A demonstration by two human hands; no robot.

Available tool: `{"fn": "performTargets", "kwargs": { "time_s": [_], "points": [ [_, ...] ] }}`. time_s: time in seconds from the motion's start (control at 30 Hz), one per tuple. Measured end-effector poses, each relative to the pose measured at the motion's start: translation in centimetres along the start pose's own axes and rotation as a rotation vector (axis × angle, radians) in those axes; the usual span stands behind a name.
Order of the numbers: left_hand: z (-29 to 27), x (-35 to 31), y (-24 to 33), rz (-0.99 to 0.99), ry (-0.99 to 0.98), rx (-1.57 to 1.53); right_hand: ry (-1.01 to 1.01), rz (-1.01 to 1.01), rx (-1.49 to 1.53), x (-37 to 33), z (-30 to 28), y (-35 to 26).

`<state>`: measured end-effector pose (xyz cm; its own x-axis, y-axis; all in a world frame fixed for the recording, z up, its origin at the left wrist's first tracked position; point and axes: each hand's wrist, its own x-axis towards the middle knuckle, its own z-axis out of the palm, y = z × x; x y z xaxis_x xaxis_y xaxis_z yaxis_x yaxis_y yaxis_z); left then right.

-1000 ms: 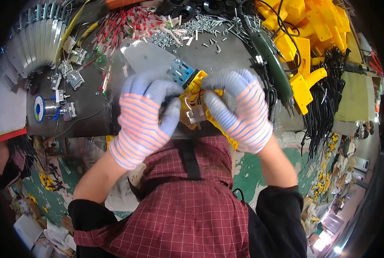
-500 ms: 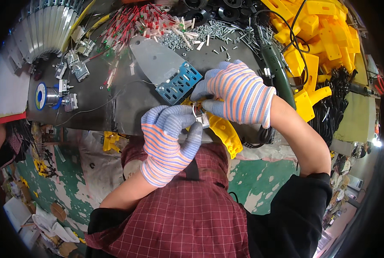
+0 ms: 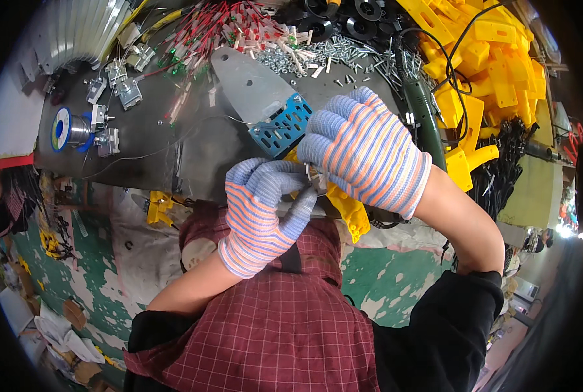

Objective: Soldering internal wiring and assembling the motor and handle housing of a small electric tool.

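While the small metal part (image 3: 316,178) is pinched by the left hand (image 3: 265,208), the right hand (image 3: 363,151) is set close beside it, its grip hidden, so can't be told. The yellow handle (image 3: 348,212) is partly covered there, slanted near-right to far-left, pointed roughly at the blue slotted bracket (image 3: 282,125).

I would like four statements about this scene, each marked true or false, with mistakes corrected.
1. The left hand and right hand wear striped knitted gloves. True.
2. The round blue-rimmed spool of silvery wire lies right of the hands. False: that spool lies left of them.
3. The heap of yellow plastic parts is at the picture's upper right. True.
4. The left hand grips the blue rectangular slotted bracket. False: the bracket lies beyond that hand.
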<state>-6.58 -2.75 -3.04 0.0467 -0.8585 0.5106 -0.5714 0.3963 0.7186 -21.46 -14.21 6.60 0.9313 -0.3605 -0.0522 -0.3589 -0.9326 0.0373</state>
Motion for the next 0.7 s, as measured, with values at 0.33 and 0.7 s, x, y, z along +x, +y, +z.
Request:
{"fn": "performTargets", "kwargs": {
  "time_s": [0.33,0.7],
  "points": [
    [0.3,-0.9,-0.7,0.006,0.044,-0.041,0.112,0.248,0.596,-0.9,0.2,0.0],
    [0.5,-2.0,-0.8,0.008,0.052,0.12,-0.079,0.627,0.658,0.3,-0.2,-2.3]
  ]
}}
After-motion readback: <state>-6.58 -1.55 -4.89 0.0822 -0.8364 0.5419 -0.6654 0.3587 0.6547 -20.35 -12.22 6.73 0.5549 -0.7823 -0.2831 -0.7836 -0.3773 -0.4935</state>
